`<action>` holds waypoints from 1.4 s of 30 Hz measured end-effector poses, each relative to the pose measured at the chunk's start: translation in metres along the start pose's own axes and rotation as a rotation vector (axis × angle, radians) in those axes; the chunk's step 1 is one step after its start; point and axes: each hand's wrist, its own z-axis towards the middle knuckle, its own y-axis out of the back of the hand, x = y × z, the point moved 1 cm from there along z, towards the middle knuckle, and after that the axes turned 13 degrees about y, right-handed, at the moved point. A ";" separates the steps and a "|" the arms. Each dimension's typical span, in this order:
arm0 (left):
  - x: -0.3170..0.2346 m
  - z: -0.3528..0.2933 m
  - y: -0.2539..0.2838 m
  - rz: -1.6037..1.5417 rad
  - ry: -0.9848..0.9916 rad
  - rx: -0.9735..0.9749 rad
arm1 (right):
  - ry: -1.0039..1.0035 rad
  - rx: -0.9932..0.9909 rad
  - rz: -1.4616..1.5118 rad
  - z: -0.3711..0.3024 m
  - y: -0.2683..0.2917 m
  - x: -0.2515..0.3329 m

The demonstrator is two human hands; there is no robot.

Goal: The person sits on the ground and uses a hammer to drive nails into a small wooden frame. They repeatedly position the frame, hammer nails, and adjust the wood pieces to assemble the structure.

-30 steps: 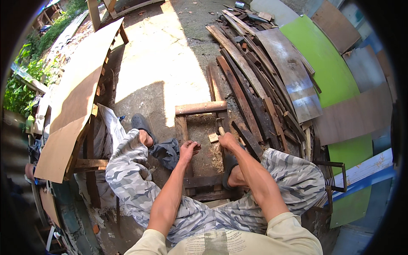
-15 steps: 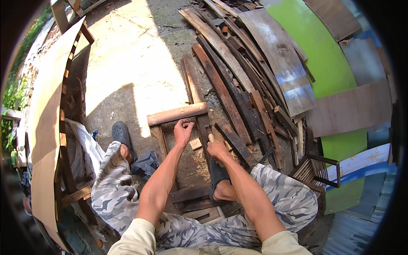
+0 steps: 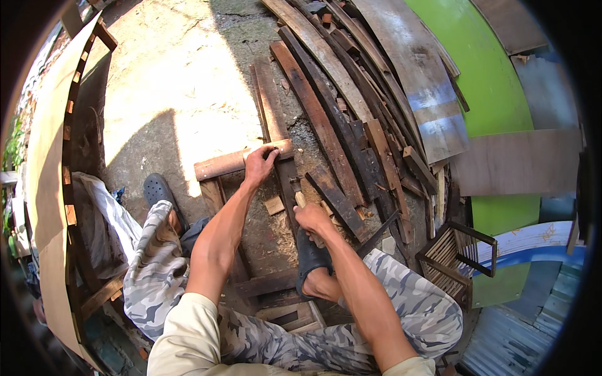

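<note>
My right hand [image 3: 313,220] grips a hammer [image 3: 300,198] by its pale wooden handle, its small dark head pointing away from me. Fingertips pinched together, my left hand [image 3: 259,164] is over the right part of a wooden crosspiece [image 3: 219,166]; whatever they pinch is too small to make out. The crosspiece lies across two long wooden rails, forming a frame on the ground between my legs. A dark board [image 3: 266,283] crosses the frame nearer to me. Beside the right rail my clog [image 3: 311,254] is planted, and a small light wood block [image 3: 274,205] lies inside the frame.
Long planks [image 3: 323,119] are piled to the right, with metal sheets and a green panel [image 3: 489,81] beyond. A slatted wooden piece [image 3: 445,260] stands at the right. Along the left runs a long plywood-topped bench [image 3: 47,188]. Wood shavings [image 3: 283,235] litter the ground.
My left hand has moved forward from inside the frame onto the crosspiece. The hammer remains in my right hand, with more of its handle showing. The whole view has shifted slightly.
</note>
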 end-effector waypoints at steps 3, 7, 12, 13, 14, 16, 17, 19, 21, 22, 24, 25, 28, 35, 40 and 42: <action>-0.002 -0.002 -0.007 -0.025 0.024 -0.013 | -0.028 0.003 0.047 -0.007 0.001 0.005; -0.002 -0.001 -0.014 -0.007 0.011 -0.048 | -0.070 -0.017 0.054 -0.010 0.002 0.006; 0.012 0.005 -0.019 -0.005 -0.118 -0.113 | -0.060 0.006 0.024 -0.004 0.002 0.004; 0.015 0.005 -0.020 -0.021 -0.094 -0.098 | -0.058 0.006 0.033 -0.004 0.001 0.004; 0.013 0.002 -0.021 -0.038 -0.070 -0.077 | -0.060 0.003 0.043 -0.006 0.002 0.004; 0.007 -0.001 -0.020 -0.041 -0.049 -0.057 | -0.066 0.007 0.044 -0.008 0.005 0.005; 0.005 -0.001 -0.020 -0.027 -0.053 -0.057 | -0.067 0.008 0.043 -0.009 0.005 0.006; 0.001 -0.003 -0.020 0.030 -0.075 -0.076 | -0.085 -0.001 0.051 -0.007 0.004 0.004; 0.002 -0.005 -0.018 0.121 -0.112 -0.117 | -0.088 -0.006 0.062 -0.008 0.003 0.006; 0.002 -0.004 -0.018 0.101 -0.108 -0.117 | -0.087 -0.007 0.069 -0.009 0.004 0.006; 0.004 -0.004 -0.020 0.059 -0.100 -0.116 | -0.084 -0.001 0.075 -0.009 0.004 0.006; 0.005 -0.003 -0.020 0.057 -0.117 -0.128 | -0.081 0.007 0.073 -0.006 0.004 0.005; 0.006 -0.003 -0.023 0.050 -0.125 -0.136 | -0.084 0.007 0.070 -0.005 0.003 0.003; 0.012 0.001 -0.026 0.090 -0.235 -0.186 | -0.080 -0.011 0.033 -0.006 0.001 0.006; 0.009 -0.002 -0.025 0.127 -0.197 -0.166 | -0.076 -0.008 0.033 -0.005 0.001 0.001; 0.008 -0.003 -0.024 0.159 -0.199 -0.169 | -0.073 -0.007 0.028 -0.006 0.002 0.003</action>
